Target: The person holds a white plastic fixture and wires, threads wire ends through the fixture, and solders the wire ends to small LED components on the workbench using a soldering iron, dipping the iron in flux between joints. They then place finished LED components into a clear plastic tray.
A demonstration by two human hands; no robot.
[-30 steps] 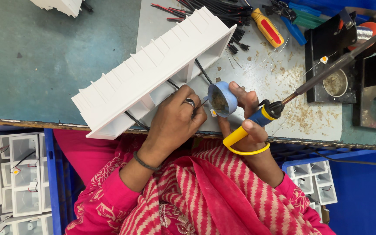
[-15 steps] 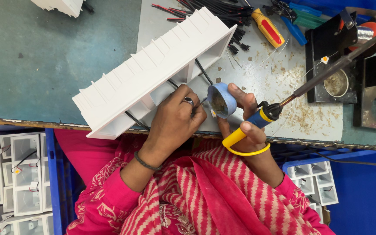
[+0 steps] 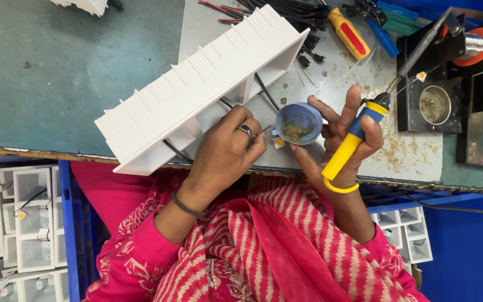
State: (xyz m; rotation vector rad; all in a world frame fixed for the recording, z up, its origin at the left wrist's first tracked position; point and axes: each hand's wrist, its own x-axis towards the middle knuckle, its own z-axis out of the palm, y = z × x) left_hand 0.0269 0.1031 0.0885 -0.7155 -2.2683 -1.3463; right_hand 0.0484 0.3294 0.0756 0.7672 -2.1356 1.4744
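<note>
My left hand, with a ring on one finger, pinches a thin wire whose tip points at a small blue cup of brownish paste. It rests against a long white ribbed housing lying tilted on the bench, with black wires running out from under it. My right hand holds the blue cup with its fingers and grips the yellow and blue handle of a soldering iron, whose shaft points up and to the right. A tiny orange-centred chip sits just below the cup.
A black iron stand with a metal pot and a solder spool are at the right. A yellow and red screwdriver and a bundle of black wires lie at the back. Blue crates of white housings flank my lap.
The soldering iron has swung to a steeper angle in my right hand, and the blue cup has turned its opening more toward me. My left hand has barely moved.
</note>
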